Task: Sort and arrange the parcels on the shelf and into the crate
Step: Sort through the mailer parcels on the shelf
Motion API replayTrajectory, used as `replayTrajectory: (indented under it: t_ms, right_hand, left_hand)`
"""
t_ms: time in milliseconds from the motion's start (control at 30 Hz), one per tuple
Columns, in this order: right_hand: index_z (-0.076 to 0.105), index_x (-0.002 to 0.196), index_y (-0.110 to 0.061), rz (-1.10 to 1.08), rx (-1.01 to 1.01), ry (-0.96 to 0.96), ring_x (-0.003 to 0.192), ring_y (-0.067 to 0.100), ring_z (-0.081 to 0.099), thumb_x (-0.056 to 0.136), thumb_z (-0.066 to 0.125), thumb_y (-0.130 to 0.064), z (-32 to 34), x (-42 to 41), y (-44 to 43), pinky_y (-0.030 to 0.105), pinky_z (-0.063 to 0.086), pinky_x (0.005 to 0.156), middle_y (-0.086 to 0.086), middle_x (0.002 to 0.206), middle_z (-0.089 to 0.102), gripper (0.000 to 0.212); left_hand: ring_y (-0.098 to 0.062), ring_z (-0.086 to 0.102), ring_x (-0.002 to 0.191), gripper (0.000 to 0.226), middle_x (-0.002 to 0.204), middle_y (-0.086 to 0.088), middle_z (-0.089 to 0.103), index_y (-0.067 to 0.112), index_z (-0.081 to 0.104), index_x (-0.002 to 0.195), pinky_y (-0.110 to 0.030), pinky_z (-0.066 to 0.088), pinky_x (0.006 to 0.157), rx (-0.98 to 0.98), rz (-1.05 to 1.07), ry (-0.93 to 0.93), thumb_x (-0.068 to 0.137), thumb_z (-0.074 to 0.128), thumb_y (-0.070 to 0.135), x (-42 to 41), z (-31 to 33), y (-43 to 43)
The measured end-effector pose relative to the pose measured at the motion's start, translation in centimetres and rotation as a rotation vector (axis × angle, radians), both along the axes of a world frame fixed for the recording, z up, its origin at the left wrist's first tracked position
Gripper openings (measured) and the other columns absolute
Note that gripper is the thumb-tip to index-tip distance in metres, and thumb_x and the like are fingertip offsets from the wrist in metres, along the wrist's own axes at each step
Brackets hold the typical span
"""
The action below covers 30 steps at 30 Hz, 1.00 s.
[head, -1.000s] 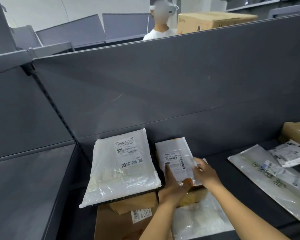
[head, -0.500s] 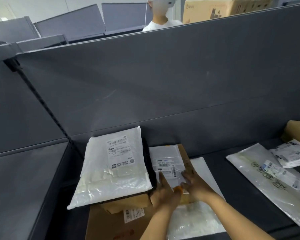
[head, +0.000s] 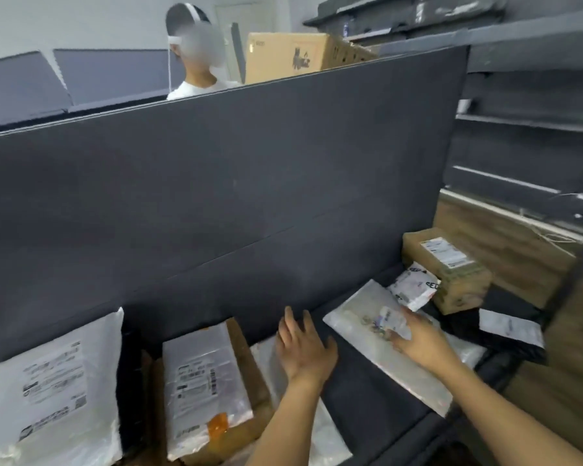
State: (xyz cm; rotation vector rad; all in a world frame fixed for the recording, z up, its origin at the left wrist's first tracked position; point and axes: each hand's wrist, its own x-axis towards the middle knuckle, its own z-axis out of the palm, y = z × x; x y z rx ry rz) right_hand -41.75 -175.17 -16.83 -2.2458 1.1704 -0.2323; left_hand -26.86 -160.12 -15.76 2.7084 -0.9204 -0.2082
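Dark grey metal shelf (head: 364, 398), parcels laid flat. Step judged: taking the next parcel. Long translucent plastic mailer (head: 360, 331), right of centre on shelf; right hand (head: 421, 341) rests on its labelled end, pinch or press unclear. Left hand (head: 305, 348) spread, empty, beside small white labelled parcel (head: 206, 381). Next: firm two-handed grip, since mailer looks floppy.

The left grip (head: 305, 351) and right grip (head: 421, 341) are bare hands; the left forearm (head: 283, 418) and right forearm (head: 505, 408) are slender and bare as far as they show.
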Motion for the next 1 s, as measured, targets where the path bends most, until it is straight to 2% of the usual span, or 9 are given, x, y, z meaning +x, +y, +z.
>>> replayTrajectory:
  t_ms: [133,200,367,533,667,800,900,1000]
  right_hand:
    - [0.017,0.151,-0.009,-0.284,0.113,-0.04,0.14,0.028,0.03,0.09,0.054,-0.049,0.6,-9.1,-5.4,0.04,0.032,0.109,0.012,0.155,0.027,0.081]
    - [0.018,0.151,-0.01,-0.404,0.129,-0.061,0.14,0.029,0.03,0.09,0.053,-0.05,0.4,-12.5,-6.4,0.038,0.032,0.107,0.01,0.155,0.027,0.08]
    - [0.024,0.149,-0.013,-0.486,0.203,-0.152,0.137,0.028,0.036,0.087,0.061,-0.045,-1.2,-15.9,-7.4,0.043,0.036,0.109,0.009,0.153,0.032,0.08]
    - [0.026,0.149,-0.011,-0.522,0.274,-0.137,0.137,0.027,0.035,0.088,0.059,-0.044,-3.6,-13.7,-8.3,0.038,0.035,0.105,0.009,0.153,0.032,0.076]
    - [0.049,0.134,-0.014,-0.527,0.411,-0.244,0.119,0.022,0.052,0.09,0.06,-0.032,-4.9,-9.6,-10.3,0.031,0.042,0.092,0.008,0.137,0.052,0.049]
    - [0.055,0.128,-0.02,-0.488,0.505,-0.286,0.121,0.023,0.053,0.093,0.057,-0.028,-6.0,-4.8,-12.6,0.033,0.04,0.096,0.006,0.134,0.056,0.037]
    - [0.056,0.127,-0.02,-0.447,0.571,-0.329,0.109,0.014,0.057,0.096,0.05,-0.021,-7.1,-1.5,-14.2,0.027,0.04,0.086,0.004,0.134,0.055,0.032]
    - [0.055,0.13,-0.017,-0.443,0.623,-0.369,0.097,0.004,0.052,0.098,0.047,-0.018,-8.5,0.8,-15.8,0.011,0.04,0.067,0.005,0.136,0.053,0.033]
  left_hand:
    - [-0.03,0.004,0.145,0.078,0.159,-0.009,-0.007,0.018,0.011,0.152,-0.042,0.01,0.119,-0.003,-0.155,-0.019,0.09,0.04,0.054,-3.7,0.3,-6.5]
    - [-0.031,0.005,0.145,0.077,0.159,-0.01,-0.004,0.017,0.013,0.152,-0.043,0.012,0.118,-0.015,-0.216,-0.012,0.09,0.041,0.054,-5.1,0.2,-9.0]
    - [-0.03,0.005,0.145,0.079,0.159,-0.011,-0.002,0.017,0.011,0.152,-0.041,0.011,0.118,0.024,-0.297,0.025,0.09,0.042,0.054,-7.0,-0.5,-13.6]
    - [-0.029,0.011,0.144,0.077,0.158,-0.011,0.004,0.017,0.013,0.151,-0.04,0.019,0.116,0.073,-0.341,0.049,0.091,0.044,0.053,-6.8,-1.9,-16.7]
    - [-0.03,0.014,0.143,0.076,0.158,-0.01,0.008,0.017,0.017,0.15,-0.04,0.023,0.114,0.093,-0.357,0.061,0.09,0.046,0.053,-5.4,-3.7,-18.7]
    - [-0.029,0.016,0.143,0.076,0.158,-0.008,0.009,0.018,0.019,0.15,-0.042,0.025,0.113,0.116,-0.38,0.089,0.089,0.048,0.053,-3.7,-5.7,-20.7]
    - [-0.027,0.019,0.142,0.075,0.158,-0.005,0.011,0.02,0.023,0.149,-0.041,0.028,0.112,0.1,-0.387,0.141,0.088,0.05,0.053,-2.6,-7.4,-22.2]
    - [-0.025,0.02,0.141,0.073,0.157,-0.004,0.01,0.021,0.024,0.149,-0.04,0.029,0.111,0.083,-0.407,0.177,0.088,0.051,0.052,-1.5,-9.1,-23.4]
